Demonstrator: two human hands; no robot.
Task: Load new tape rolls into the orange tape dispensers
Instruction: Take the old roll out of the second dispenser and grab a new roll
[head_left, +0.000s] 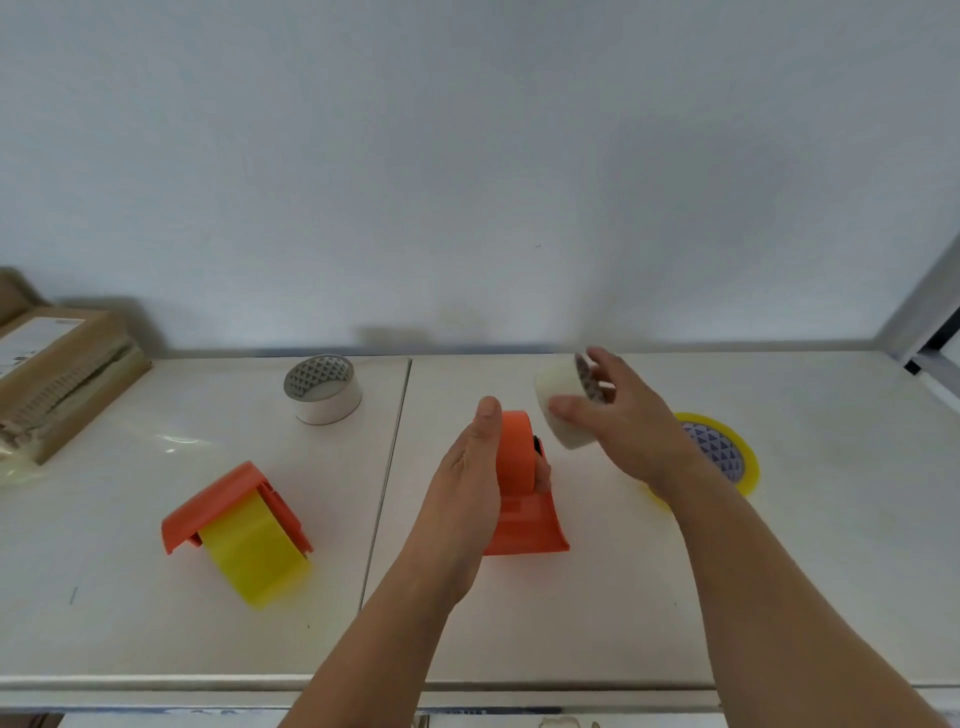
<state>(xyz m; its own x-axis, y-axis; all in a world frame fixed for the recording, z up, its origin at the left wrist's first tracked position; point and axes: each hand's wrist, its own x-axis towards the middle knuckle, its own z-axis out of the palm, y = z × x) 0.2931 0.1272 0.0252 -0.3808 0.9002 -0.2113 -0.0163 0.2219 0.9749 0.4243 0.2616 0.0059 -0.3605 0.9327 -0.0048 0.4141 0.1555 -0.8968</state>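
Observation:
An orange tape dispenser (522, 493) stands upright at the middle of the white table, and my left hand (467, 478) grips its left side, thumb up over the top. My right hand (618, 421) holds a whitish tape roll (561, 405) in the air just right of and above that dispenser, tilted on edge. A second orange dispenser (218, 501) lies at the left with a yellow tape roll (254, 551) in it. Another whitish roll (323, 389) sits flat at the back. A yellow roll (727, 452) lies flat at the right, partly hidden by my right wrist.
A brown cardboard box (57, 364) with clear plastic wrap sits at the far left edge. A seam (389, 478) runs front to back across the table (805, 571). A wall closes the back, and a metal frame (924, 322) stands at the back right corner.

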